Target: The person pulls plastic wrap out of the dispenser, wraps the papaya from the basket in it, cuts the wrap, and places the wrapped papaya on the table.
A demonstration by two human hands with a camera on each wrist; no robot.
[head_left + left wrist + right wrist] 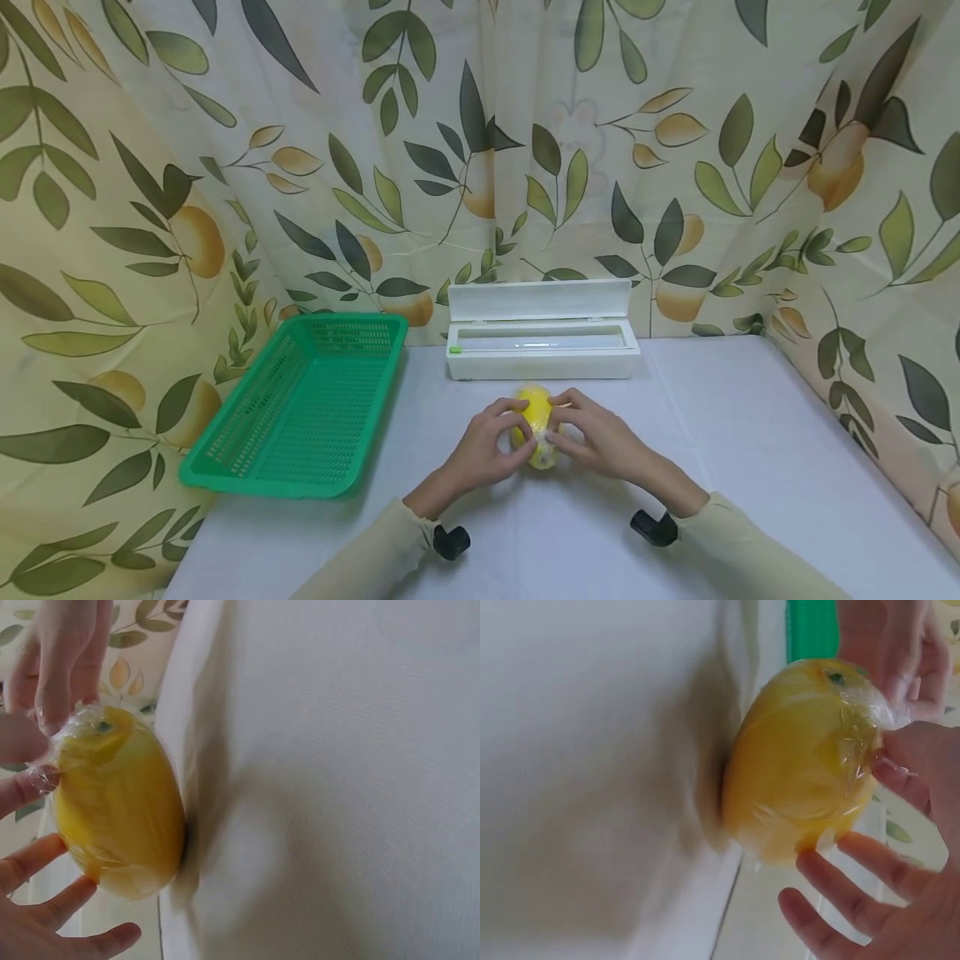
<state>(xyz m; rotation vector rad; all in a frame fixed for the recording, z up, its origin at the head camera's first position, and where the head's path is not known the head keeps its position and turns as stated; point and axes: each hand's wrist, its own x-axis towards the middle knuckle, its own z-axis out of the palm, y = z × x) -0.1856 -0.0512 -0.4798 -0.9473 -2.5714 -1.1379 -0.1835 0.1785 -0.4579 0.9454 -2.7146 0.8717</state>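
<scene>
A smooth yellow fruit (536, 410), oval and wrapped in clear cling film (81, 724), rests on the white table between both hands. Its exact kind is unclear through the film. From the left side, my left hand (480, 450) pinches gathered film between thumb and forefinger, while its other fingers spread along the fruit. On the opposite side my right hand (600, 442) pinches film the same way, with more fingertips (808, 859) against the fruit's end. The bunched film lies on the upper side of the fruit, and a small dark green mark (835, 677) shows through it.
Just beyond the fruit stands a white cling film dispenser (543, 368), its lid (540, 300) raised and a small green slider (455, 350) on its left. A green plastic basket (270, 485) sits at the left. Leaf-patterned curtains (480, 150) surround the table (750, 467).
</scene>
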